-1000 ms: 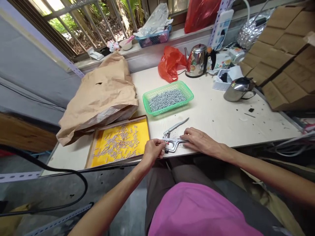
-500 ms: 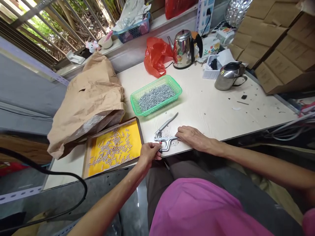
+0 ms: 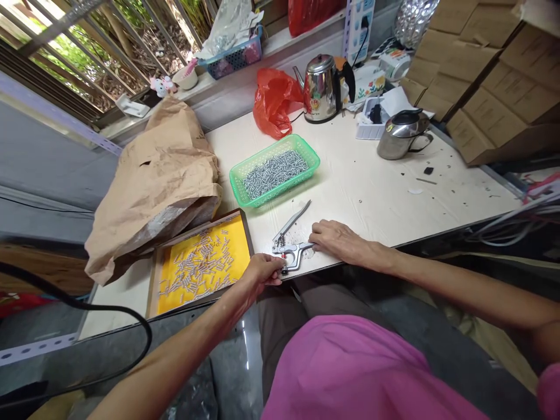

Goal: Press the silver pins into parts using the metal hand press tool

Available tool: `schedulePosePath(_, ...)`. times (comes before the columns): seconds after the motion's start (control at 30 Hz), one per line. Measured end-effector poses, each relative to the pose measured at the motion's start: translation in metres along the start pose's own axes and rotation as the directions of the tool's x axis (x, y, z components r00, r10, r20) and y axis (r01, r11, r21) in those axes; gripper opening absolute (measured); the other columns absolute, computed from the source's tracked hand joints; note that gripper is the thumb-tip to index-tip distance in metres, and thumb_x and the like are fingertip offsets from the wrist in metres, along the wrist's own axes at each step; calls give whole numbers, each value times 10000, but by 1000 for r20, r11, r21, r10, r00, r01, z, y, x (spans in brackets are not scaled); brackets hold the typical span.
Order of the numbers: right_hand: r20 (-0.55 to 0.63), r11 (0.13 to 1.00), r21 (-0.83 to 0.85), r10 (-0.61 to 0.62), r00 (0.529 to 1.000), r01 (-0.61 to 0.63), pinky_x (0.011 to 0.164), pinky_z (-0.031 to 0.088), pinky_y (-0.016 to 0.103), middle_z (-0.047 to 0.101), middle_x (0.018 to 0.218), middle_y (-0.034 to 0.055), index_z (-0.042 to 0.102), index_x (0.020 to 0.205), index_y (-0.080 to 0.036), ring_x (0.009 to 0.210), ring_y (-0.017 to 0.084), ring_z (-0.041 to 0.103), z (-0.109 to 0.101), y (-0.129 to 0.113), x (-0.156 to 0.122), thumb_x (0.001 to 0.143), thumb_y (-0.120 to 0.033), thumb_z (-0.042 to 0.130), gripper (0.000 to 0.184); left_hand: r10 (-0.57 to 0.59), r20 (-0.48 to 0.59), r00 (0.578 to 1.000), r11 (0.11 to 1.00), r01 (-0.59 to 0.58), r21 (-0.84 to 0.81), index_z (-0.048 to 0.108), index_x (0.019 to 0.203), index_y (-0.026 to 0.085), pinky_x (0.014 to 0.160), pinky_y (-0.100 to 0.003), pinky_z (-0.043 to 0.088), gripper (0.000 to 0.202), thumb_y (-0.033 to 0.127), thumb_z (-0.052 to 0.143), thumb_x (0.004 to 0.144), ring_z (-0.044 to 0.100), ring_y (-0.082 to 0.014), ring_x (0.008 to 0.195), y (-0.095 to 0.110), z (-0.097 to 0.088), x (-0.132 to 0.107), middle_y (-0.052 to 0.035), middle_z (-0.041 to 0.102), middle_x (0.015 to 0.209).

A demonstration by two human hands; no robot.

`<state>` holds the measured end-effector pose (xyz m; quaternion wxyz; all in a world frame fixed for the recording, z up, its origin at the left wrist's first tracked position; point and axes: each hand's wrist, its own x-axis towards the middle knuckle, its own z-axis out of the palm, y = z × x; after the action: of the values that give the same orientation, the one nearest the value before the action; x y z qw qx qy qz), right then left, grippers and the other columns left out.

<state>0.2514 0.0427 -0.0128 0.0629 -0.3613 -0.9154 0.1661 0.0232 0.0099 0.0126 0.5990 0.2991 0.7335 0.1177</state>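
Observation:
A metal plier-like hand press [image 3: 290, 246] lies near the front edge of the pale table [image 3: 376, 192], its upper handle raised toward the back. My right hand [image 3: 333, 238] rests flat on the press's lower handle. My left hand [image 3: 261, 270] sits with fingers pinched at the jaws of the press; what it pinches is too small to see. Left of it is a wooden tray with a yellow floor [image 3: 234, 232] scattered with several small metal pins. Behind the press stands a green plastic basket [image 3: 237, 172] filled with small metal pieces.
A crumpled brown paper sack [image 3: 161, 175] lies at the left. At the back stand a red plastic bag [image 3: 273, 99], a steel kettle [image 3: 320, 87] and a steel jug [image 3: 400, 135]. Cardboard boxes [image 3: 494, 87] are stacked at right. A black cable [image 3: 109, 312] loops at lower left.
The view has shifted so everything sits slightly further left and higher. Both hands stay at the press, with my left hand a little lower at its jaws.

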Motion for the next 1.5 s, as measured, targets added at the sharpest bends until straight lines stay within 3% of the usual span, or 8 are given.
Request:
schedulePosePath(0.27,119,994,-53,-93,989,100,1051,224,623,328,1468,245,360,1425,-98,1359,442,224,-12,38,42,568,-637,775,1094,28,-50,998,999,-30,-43,592,626,119,408,-166,427,257,286,788,641,360,-24,341,-8,4,-3,82,424,378)
schedulePosePath(0.53,141,984,-140,-87,986,106,945,348,512,581,1141,176,535,1232,-89,1058,326,490,-19,26,46,661,-554,751,767,47,-43,998,998,-49,-49,613,666,119,430,-190,429,281,346,777,650,330,-29,359,-13,4,-4,87,396,399)
schedulePosePath(0.63,133,985,-148,-73,988,92,874,386,432,596,1079,153,590,1127,-108,1020,295,507,-21,20,40,714,-470,753,573,149,-110,983,974,-127,189,606,682,133,490,-238,459,246,356,662,768,418,-74,415,-17,6,-10,44,459,478)
schedulePosePath(0.73,119,987,-146,-56,991,73,798,408,374,605,1032,133,607,1062,-132,988,273,518,-18,16,38,719,-415,773,475,565,-170,807,695,-355,625,639,876,151,658,-303,502,209,348,578,843,606,-178,720,-16,13,-16,-61,627,820)
schedulePosePath(0.8,111,987,-152,-32,993,49,764,419,353,604,1016,130,604,1058,-136,976,268,520,-15,13,37,712,-406,783,474,769,-36,639,402,-438,804,605,1071,161,812,-354,492,281,330,590,847,585,-245,1007,-8,21,-14,-117,608,1114)
schedulePosePath(0.87,109,987,-155,-21,994,38,753,432,348,598,1028,133,593,1094,-130,973,269,519,-14,11,37,695,-419,794,532,814,128,566,195,-474,858,527,1219,138,930,-404,449,462,308,653,808,498,-288,1170,4,28,-5,-165,520,1303)
schedulePosePath(1.1,134,987,-159,57,989,-36,750,457,372,587,1064,148,623,1072,-127,977,295,527,-22,16,31,679,-446,792,534,747,340,572,12,-522,853,478,1284,127,908,-417,439,607,356,700,768,515,-292,1071,34,33,29,-144,586,1147)
schedulePosePath(1.5,201,991,-132,53,978,-26,727,398,301,655,965,111,666,950,-133,943,231,583,-23,18,41,914,-212,543,150,789,177,589,154,-467,871,686,954,207,769,-337,436,178,337,600,868,520,-233,952,34,42,31,-60,618,911)
